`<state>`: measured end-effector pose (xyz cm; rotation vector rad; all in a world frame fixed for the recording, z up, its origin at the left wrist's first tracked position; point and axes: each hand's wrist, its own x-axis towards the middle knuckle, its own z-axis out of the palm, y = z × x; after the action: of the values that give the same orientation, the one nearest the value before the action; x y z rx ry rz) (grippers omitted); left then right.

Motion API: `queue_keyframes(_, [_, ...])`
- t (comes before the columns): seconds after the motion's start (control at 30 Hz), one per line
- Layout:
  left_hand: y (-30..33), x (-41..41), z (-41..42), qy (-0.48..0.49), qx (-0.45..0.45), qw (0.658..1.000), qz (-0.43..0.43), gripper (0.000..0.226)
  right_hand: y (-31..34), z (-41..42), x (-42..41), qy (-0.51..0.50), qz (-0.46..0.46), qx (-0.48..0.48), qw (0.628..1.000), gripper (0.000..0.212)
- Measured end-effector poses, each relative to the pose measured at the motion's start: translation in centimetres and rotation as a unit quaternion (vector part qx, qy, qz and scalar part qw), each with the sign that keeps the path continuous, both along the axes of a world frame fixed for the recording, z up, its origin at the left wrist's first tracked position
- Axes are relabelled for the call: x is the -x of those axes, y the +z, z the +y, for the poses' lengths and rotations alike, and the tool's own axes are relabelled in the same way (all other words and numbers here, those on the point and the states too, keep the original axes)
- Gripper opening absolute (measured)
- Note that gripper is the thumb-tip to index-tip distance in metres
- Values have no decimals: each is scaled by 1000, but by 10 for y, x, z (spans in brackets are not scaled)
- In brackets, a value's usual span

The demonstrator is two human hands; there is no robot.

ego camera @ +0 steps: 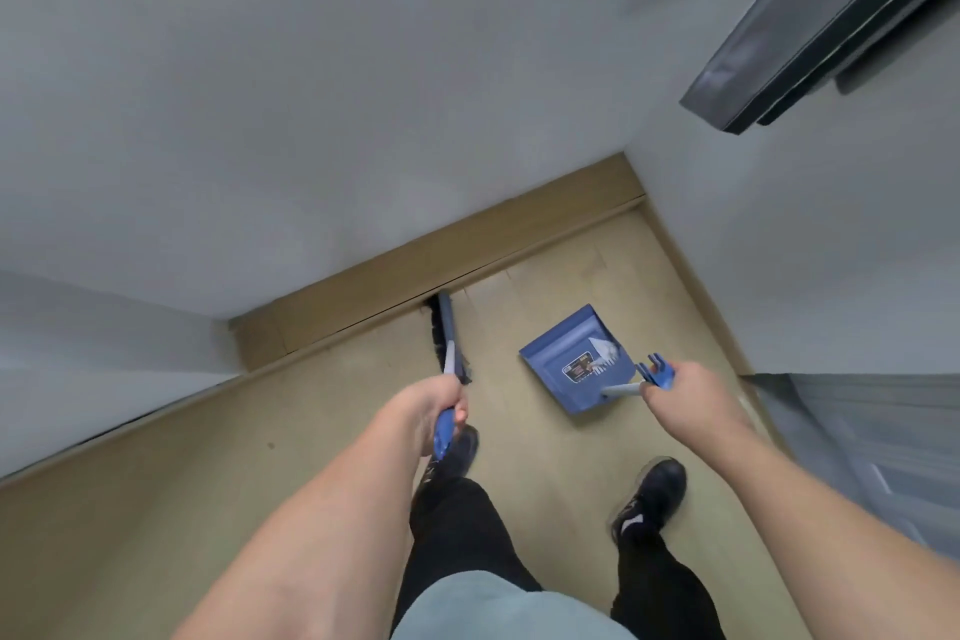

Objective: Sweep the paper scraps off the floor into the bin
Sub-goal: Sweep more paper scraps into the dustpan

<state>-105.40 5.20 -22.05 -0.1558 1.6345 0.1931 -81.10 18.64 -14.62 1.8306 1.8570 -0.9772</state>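
My left hand point(434, 400) grips the blue handle of a broom point(448, 343). Its dark bristle head reaches the wooden skirting at the foot of the wall. My right hand point(685, 392) holds the grey-and-blue handle of a blue dustpan point(563, 359), which sits on the beige floor to the right of the broom head. White paper scraps point(607, 347) lie inside the pan against its right wall. No bin is in view.
White walls meet in a corner ahead, edged by a wooden skirting board point(441, 255). A dark metal frame point(810, 31) hangs at the upper right. A grey panel point(883, 431) stands on the right. My two black shoes stand on the floor below the hands.
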Motion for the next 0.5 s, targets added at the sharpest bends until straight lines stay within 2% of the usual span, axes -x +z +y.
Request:
queue_keyframes(0.1, [7, -9, -7, -30, 39, 998, 49, 22, -6, 34, -46, 16, -11, 0, 1000, 16])
queue_keyframes(0.23, [-7, -68, 12, -26, 78, 991, 103, 12, -17, 87, -126, 24, -4, 1, 1000, 19])
queue_keyframes(0.3, [-27, -104, 39, 1, 63, 992, 110, 31, -25, 108, -162, 28, 6, -5, 1000, 18])
queue_keyframes(0.33, [-40, -128, 56, 5, 50, 993, 106, 42, -27, 118, -181, 28, 8, -3, 1000, 19])
queue_keyframes(0.37, [-48, -154, 75, -7, 40, 995, 89, 40, -30, 127, -199, 34, 9, -3, 999, 19])
queue_keyframes(0.43, [-50, -212, 112, -21, 6, 999, 44, 19, -33, 144, -230, 31, 16, -2, 999, 20])
queue_keyframes(0.5, [-42, -263, 144, -41, -17, 999, 25, 25, -33, 160, -260, 37, 22, 4, 999, 21])
